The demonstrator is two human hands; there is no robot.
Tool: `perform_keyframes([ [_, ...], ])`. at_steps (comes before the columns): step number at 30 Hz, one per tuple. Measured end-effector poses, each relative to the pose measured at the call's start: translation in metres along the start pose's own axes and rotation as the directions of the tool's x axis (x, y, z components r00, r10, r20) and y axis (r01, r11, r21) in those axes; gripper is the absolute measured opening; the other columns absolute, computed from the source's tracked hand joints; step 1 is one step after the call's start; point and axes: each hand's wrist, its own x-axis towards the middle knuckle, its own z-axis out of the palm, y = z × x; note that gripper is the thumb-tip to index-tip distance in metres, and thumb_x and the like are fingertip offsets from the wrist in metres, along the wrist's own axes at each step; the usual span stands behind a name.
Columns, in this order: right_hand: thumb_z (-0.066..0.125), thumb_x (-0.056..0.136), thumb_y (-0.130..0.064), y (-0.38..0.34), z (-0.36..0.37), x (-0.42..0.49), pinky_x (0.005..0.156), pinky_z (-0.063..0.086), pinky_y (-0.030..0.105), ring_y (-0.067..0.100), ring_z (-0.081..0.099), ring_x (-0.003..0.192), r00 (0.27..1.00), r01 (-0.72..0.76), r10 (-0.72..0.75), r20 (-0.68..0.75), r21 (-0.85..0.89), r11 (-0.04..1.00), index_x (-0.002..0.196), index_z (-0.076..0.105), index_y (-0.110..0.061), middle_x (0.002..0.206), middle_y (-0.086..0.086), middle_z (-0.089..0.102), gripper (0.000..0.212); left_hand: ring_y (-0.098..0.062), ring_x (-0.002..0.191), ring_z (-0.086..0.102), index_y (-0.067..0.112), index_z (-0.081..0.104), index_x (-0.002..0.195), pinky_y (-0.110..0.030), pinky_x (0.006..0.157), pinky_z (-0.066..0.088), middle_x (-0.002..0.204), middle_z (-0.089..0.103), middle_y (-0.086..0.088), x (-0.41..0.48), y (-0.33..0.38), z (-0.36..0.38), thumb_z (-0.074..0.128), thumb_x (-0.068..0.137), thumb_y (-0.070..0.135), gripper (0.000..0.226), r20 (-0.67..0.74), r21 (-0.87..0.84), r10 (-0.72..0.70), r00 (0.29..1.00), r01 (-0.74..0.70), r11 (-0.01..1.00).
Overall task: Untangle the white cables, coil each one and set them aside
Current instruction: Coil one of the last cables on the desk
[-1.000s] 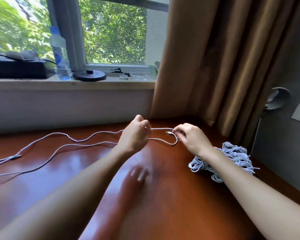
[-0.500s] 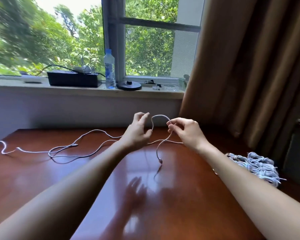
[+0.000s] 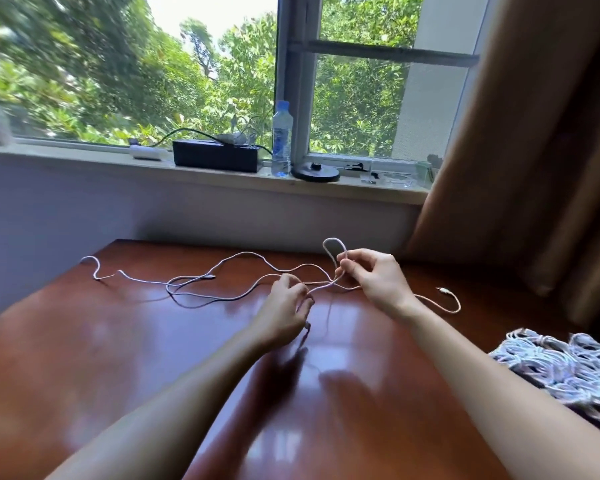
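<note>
Head view: half a second on, the right hand (image 3: pixel 374 282) now pinches a small upright loop of the white cable (image 3: pixel 243 296), while the left hand (image 3: pixel 286 306) has dropped to grip the strand lower. Coiling has begun (my judgement); the rest trails across the table (image 3: pixel 84 358), finished coils (image 3: pixel 568 368) lying at right.

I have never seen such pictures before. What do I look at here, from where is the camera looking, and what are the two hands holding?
There is no machine here. A person wears a camera on the head, so you look forward and down along both bare arms. The right hand pinches a small loop of a white cable. The left hand closes its fingers on the same cable lower down. The rest of the cable lies loose across the brown table. A pile of cables sits at the right edge. A water bottle stands on the windowsill.
</note>
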Motion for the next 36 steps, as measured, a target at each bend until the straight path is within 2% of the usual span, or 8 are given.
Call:
perform_keyframes([
  [5, 0.064, 0.096, -0.003, 0.019, 0.006, 0.007, 0.075, 0.061, 0.033, 0.025, 0.075, 0.077, 1.0, -0.013, 0.013, 0.0, 0.01, 1.0, 0.125, 0.06, -0.006, 0.082, 0.009, 0.077, 0.029, -0.015, 0.081, 0.056, 0.016, 0.067, 0.086, -0.037, 0.08, 0.051, 0.088, 0.059, 0.001, 0.004, -0.008, -0.003, 0.054, 0.101, 0.011, 0.02, -0.015, -0.115, -0.077, 0.997, 0.075, 0.991],
  [11, 0.066, 0.094, -0.008, 0.041, 0.009, 0.009, 0.085, 0.048, 0.018, 0.011, 0.069, 0.079, 0.993, 0.118, -0.116, 0.021, -0.246, 0.962, 0.155, 0.033, -0.038, 0.08, -0.002, 0.075, 0.076, 0.0, 0.053, 0.047, 0.017, 0.067, 0.088, -0.026, 0.06, 0.044, 0.061, 0.06, 0.013, 0.006, -0.017, -0.002, 0.053, 0.103, 0.017, 0.02, -0.012, -0.208, -0.152, 0.988, 0.146, 0.967],
  [13, 0.066, 0.094, -0.01, 0.05, 0.012, 0.008, 0.084, 0.046, 0.02, 0.011, 0.065, 0.078, 0.988, 0.154, -0.153, 0.03, -0.304, 0.94, 0.153, 0.039, -0.039, 0.079, -0.003, 0.072, 0.071, 0.006, 0.057, 0.053, 0.014, 0.069, 0.089, -0.017, 0.058, 0.043, 0.066, 0.062, 0.021, 0.01, -0.021, -0.002, 0.056, 0.102, 0.017, 0.019, -0.037, -0.221, -0.147, 0.988, 0.135, 0.966],
  [18, 0.072, 0.093, -0.02, 0.074, 0.021, 0.01, 0.084, 0.051, 0.03, 0.013, 0.065, 0.076, 0.985, 0.171, -0.159, 0.064, -0.404, 0.899, 0.136, 0.062, -0.024, 0.079, -0.009, 0.067, 0.044, -0.023, 0.081, 0.062, 0.016, 0.069, 0.082, -0.038, 0.079, 0.048, 0.082, 0.069, -0.003, 0.018, -0.036, 0.004, 0.054, 0.091, 0.035, 0.026, -0.093, -0.302, -0.196, 0.976, 0.16, 0.94],
  [25, 0.076, 0.089, -0.019, 0.101, 0.03, 0.019, 0.083, 0.045, 0.018, 0.016, 0.066, 0.091, 0.995, 0.099, -0.099, 0.024, -0.463, 0.881, 0.106, 0.072, -0.017, 0.091, -0.003, 0.071, 0.017, -0.002, 0.075, 0.06, 0.025, 0.068, 0.076, -0.031, 0.081, 0.048, 0.076, 0.07, 0.011, 0.044, -0.047, 0.01, 0.055, 0.089, 0.029, 0.018, -0.155, -0.528, -0.353, 0.923, 0.225, 0.819],
  [31, 0.079, 0.085, -0.029, 0.118, 0.036, 0.021, 0.103, 0.037, 0.041, 0.027, 0.041, 0.112, 0.912, 0.27, -0.41, -0.03, -0.708, 0.652, 0.09, 0.076, -0.026, 0.112, 0.005, 0.051, 0.007, -0.002, 0.052, 0.043, 0.01, 0.067, 0.082, -0.018, 0.053, 0.035, 0.057, 0.057, 0.012, 0.049, -0.056, 0.015, 0.056, 0.099, 0.009, 0.021, -0.175, -0.641, -0.415, 0.893, 0.216, 0.736],
  [33, 0.077, 0.086, -0.026, 0.117, 0.033, 0.023, 0.114, 0.032, 0.045, 0.028, 0.044, 0.123, 0.867, 0.411, -0.494, 0.07, -0.663, 0.626, 0.089, 0.076, -0.022, 0.119, 0.007, 0.058, 0.005, -0.005, 0.045, 0.035, 0.007, 0.066, 0.084, -0.018, 0.045, 0.029, 0.047, 0.044, 0.012, 0.045, -0.053, 0.012, 0.054, 0.1, 0.009, 0.02, -0.164, -0.686, -0.441, 0.882, 0.219, 0.694],
  [36, 0.072, 0.088, -0.029, 0.12, 0.03, 0.022, 0.113, 0.037, 0.043, 0.021, 0.064, 0.103, 0.872, 0.429, -0.482, 0.083, -0.602, 0.673, 0.092, 0.078, -0.02, 0.097, -0.002, 0.073, 0.011, -0.01, 0.038, 0.025, 0.007, 0.063, 0.089, -0.021, 0.042, 0.018, 0.044, 0.037, 0.003, 0.04, -0.041, 0.006, 0.047, 0.103, 0.017, 0.024, -0.009, -0.778, -0.447, 0.894, 0.274, 0.565],
])
